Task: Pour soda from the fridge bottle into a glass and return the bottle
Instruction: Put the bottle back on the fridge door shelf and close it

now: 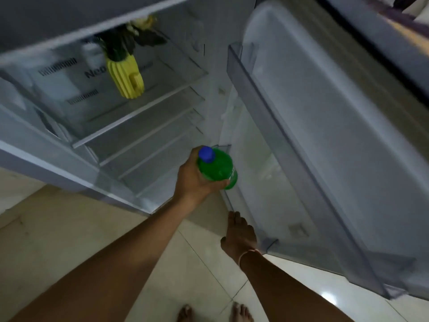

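Note:
A green soda bottle [219,169] with a blue cap is upright in my left hand [195,177], whose fingers curl round its body. It hangs in front of the open fridge [130,126], just left of the lower door shelf [274,173]. My right hand [239,233] rests with straight fingers on the near edge of that lower door shelf. No glass is in view.
The fridge door [336,135] stands open to the right, its upper door shelf [262,108] bare. A yellow vase [126,77] with dark leaves stands on an inner glass shelf. My bare feet are on the tiled floor [69,228] below.

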